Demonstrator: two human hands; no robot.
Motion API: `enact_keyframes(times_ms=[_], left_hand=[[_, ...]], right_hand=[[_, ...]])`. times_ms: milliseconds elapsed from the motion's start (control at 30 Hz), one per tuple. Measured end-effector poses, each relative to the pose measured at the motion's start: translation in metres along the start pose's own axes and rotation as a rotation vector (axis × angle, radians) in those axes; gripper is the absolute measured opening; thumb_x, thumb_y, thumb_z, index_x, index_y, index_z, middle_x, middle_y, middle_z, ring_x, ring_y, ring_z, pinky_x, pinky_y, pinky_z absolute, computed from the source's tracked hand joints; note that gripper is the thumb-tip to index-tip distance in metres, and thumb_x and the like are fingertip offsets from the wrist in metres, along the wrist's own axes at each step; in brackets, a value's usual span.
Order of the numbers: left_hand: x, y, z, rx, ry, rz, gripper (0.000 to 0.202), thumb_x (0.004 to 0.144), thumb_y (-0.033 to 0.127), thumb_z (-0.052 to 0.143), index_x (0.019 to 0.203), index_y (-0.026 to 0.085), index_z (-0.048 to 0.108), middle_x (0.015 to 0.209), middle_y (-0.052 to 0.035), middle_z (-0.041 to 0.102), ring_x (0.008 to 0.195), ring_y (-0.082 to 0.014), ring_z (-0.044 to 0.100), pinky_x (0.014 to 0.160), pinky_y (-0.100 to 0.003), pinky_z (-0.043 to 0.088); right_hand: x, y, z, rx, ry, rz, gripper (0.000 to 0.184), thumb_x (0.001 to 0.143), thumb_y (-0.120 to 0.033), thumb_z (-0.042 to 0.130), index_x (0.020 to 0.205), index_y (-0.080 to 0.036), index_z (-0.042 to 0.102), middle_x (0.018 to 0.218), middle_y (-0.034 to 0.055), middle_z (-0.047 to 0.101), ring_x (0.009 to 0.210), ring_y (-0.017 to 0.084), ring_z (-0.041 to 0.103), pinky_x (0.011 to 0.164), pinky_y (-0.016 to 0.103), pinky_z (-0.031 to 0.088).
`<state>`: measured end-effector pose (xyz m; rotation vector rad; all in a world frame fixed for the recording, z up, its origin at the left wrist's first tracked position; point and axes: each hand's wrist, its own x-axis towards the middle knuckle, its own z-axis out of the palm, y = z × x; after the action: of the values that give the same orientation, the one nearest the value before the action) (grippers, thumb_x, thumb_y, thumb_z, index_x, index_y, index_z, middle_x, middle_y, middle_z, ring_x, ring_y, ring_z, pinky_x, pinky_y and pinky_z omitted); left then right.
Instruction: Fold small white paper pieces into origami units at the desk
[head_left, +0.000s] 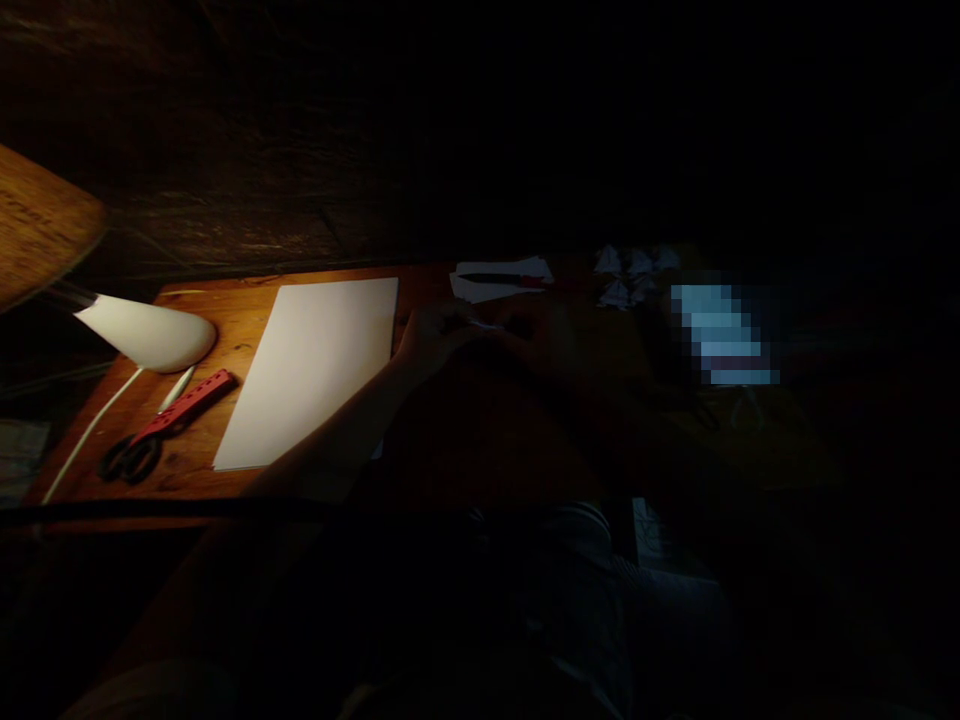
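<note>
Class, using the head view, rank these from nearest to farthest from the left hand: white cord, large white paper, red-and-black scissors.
From the left hand:
1. large white paper, just left
2. red-and-black scissors, farther left
3. white cord, left beyond the scissors

The worktop (232, 305) glows orange-brown with darker grain at left. White covers the paper stack (322, 370), cream-white the lamp base (150, 335) and cord (90, 430). At lower left, a red sheath (187, 405) with dark marks meets black scissor handles (135, 442). At centre, a sliver (486, 325) shows whitish; above, a knife (487, 278) pairs dark blade with red handle. Pale blue blocks fill the pixelated patch (727, 330) at right.
</note>
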<state>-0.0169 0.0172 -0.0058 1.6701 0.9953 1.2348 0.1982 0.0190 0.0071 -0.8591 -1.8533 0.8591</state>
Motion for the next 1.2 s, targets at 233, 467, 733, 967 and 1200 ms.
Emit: enact_keyframes(times_ms=[233,467,733,967,1200], left_hand=[[0.001,-0.010,0.000,0.014,0.036,0.022,0.025,0.076,0.040,0.092,0.074,0.021,0.076,0.078,-0.0026,0.075,0.076,-0.0176,0.069,0.075,-0.033,0.055],[-0.002,0.000,0.004,-0.020,0.127,-0.074,0.028,0.075,0.044,0.091,0.082,0.021,0.076,0.087,-0.0029,0.078,0.085,-0.0189,0.071,0.080,-0.032,0.056],[0.000,0.000,0.004,-0.082,0.065,-0.027,0.029,0.076,0.047,0.091,0.078,0.022,0.077,0.086,-0.0027,0.077,0.086,-0.0189,0.071,0.083,-0.033,0.057],[-0.003,0.009,0.002,-0.096,0.043,0.000,0.021,0.076,0.039,0.091,0.074,0.024,0.077,0.085,-0.0022,0.077,0.087,-0.0195,0.071,0.087,-0.036,0.056],[0.001,-0.001,0.001,-0.224,0.044,-0.081,0.036,0.069,0.047,0.098,0.077,0.022,0.075,0.083,-0.0004,0.074,0.080,-0.0163,0.068,0.079,-0.031,0.054]], right_hand=[[-0.002,-0.005,0.002,-0.010,0.023,-0.010,0.041,0.090,-0.060,0.080,0.077,-0.022,0.074,0.084,0.0049,0.074,0.079,0.021,0.065,0.076,0.035,0.049],[-0.001,-0.010,0.001,-0.002,0.090,0.002,0.043,0.090,-0.065,0.077,0.079,-0.024,0.075,0.087,0.0065,0.076,0.084,0.023,0.066,0.080,0.038,0.053],[-0.002,-0.006,0.004,-0.081,0.029,-0.076,0.034,0.096,-0.056,0.075,0.082,-0.025,0.077,0.091,0.0065,0.075,0.087,0.024,0.067,0.083,0.038,0.054],[-0.002,-0.013,0.000,-0.192,-0.037,-0.139,0.030,0.098,-0.050,0.073,0.081,-0.025,0.075,0.092,0.0066,0.073,0.086,0.023,0.063,0.082,0.037,0.051],[-0.005,-0.018,0.006,-0.151,0.053,-0.127,0.035,0.101,-0.053,0.069,0.082,-0.024,0.071,0.091,0.0060,0.070,0.084,0.022,0.060,0.082,0.036,0.049]])
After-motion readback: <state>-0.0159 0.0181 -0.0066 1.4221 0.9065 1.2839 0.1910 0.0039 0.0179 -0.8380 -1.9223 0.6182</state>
